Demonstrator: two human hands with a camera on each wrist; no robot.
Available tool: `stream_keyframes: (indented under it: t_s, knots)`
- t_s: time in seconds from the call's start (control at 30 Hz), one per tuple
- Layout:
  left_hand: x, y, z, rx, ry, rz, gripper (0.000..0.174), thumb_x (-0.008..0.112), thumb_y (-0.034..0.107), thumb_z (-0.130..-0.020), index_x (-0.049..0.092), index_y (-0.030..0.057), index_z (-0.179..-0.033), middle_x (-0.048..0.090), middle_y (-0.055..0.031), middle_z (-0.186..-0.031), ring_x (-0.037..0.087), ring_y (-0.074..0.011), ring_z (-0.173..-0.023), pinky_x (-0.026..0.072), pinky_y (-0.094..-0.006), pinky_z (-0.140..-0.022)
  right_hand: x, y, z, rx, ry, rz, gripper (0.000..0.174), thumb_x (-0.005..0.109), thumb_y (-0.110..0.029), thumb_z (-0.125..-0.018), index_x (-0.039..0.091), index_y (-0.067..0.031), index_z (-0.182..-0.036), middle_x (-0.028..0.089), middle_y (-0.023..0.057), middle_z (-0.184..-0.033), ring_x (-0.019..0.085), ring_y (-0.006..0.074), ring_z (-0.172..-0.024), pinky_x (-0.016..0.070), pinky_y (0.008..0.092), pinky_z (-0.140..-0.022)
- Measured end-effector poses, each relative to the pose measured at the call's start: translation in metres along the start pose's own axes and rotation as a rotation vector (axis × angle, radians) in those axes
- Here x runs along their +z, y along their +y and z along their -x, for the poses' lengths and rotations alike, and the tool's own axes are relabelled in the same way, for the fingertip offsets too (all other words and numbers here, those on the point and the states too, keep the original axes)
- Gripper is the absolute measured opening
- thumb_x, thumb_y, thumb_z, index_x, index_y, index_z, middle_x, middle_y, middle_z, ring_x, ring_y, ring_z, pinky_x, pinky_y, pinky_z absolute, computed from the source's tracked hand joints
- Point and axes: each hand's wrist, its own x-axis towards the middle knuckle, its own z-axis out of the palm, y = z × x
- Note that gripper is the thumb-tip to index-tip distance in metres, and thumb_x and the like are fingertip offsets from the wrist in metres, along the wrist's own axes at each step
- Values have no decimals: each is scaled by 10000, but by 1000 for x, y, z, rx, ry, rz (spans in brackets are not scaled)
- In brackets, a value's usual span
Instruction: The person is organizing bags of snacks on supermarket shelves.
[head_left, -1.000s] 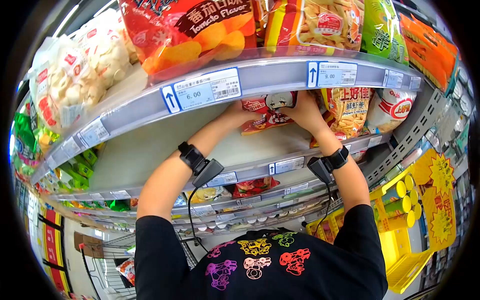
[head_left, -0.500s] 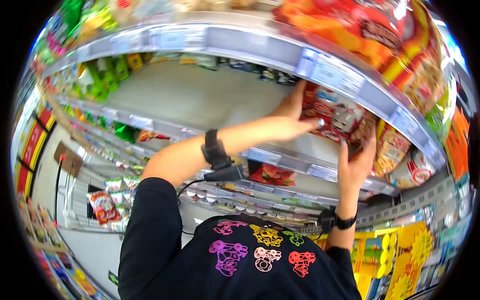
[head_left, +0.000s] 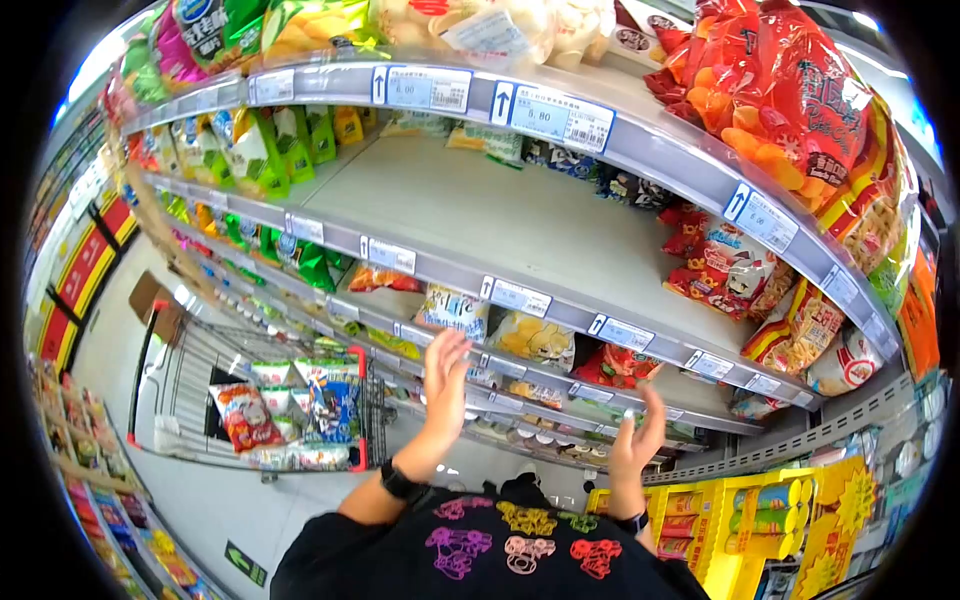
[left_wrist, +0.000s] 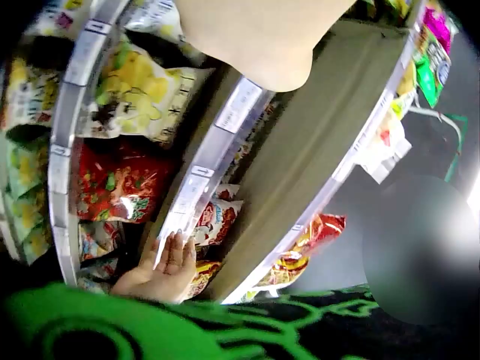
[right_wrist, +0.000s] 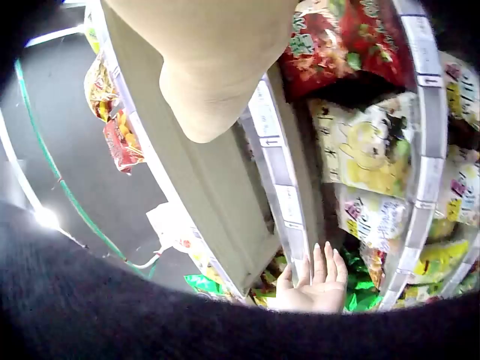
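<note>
My left hand [head_left: 445,388] is raised in front of the middle shelves with its fingers straight and nothing in it. To its right my right hand [head_left: 636,440] is held up too, fingers loosely extended and holding nothing. A red snack bag with a cartoon figure [head_left: 728,268] stands on the shelf above, apart from both hands. Close behind the right hand, on the lower shelf, lies another red bag [head_left: 617,366]. A yellow bag with a cartoon animal [head_left: 533,340] and a white bag [head_left: 455,308] sit left of it. The left wrist view also shows the right hand [left_wrist: 166,271] beside the shelf edge.
A shopping cart [head_left: 368,410] stands at left; several snack bags are inside, among them a red one [head_left: 246,416]. Prawn cracker bags [head_left: 795,325] fill the shelf's right end. Large red chip bags [head_left: 780,100] sit on the upper shelf. A yellow display stand [head_left: 730,570] is at lower right.
Both hands have let go of the red cartoon bag, which stays on the shelf, and have drawn back toward the body. The view has turned left, bringing the cart fully in.
</note>
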Motion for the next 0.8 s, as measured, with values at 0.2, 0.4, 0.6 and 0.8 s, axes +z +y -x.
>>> stream_keyframes:
  t_s: [0.2,0.4,0.6,0.8]
  knots:
    - [-42,-56,59,-462,48,76,346,454,151,-850,404,105,-1189,468,-90,-1179,506,-193,-1041,397,-311,-819,-1,-20,91,326,-30,130,377,472,24,-748,493,10,-1124,529,157,-1122,471,261,-1108,331,355,-957]
    - [-64,-56,94,-568,56,219,323,487,197,-842,421,97,-1142,488,-83,-1118,545,-228,-999,417,-321,-782,-27,-44,159,567,2,-17,462,414,8,-816,362,-11,-1275,470,173,-1232,419,243,-1186,306,347,-982]
    - [-106,-41,125,-618,83,275,317,497,220,-849,413,93,-1127,490,-63,-1098,569,-232,-954,432,-308,-743,-52,-67,235,828,88,-220,391,341,-91,-909,365,12,-1286,423,143,-1299,365,201,-1225,233,306,-1022]
    - [-151,-23,205,-668,55,157,342,497,235,-850,413,102,-1154,472,-93,-1169,524,-262,-1038,408,-340,-808,-73,-123,327,866,95,-250,466,313,-250,-939,291,9,-1326,352,160,-1347,313,235,-1269,256,350,-1016]
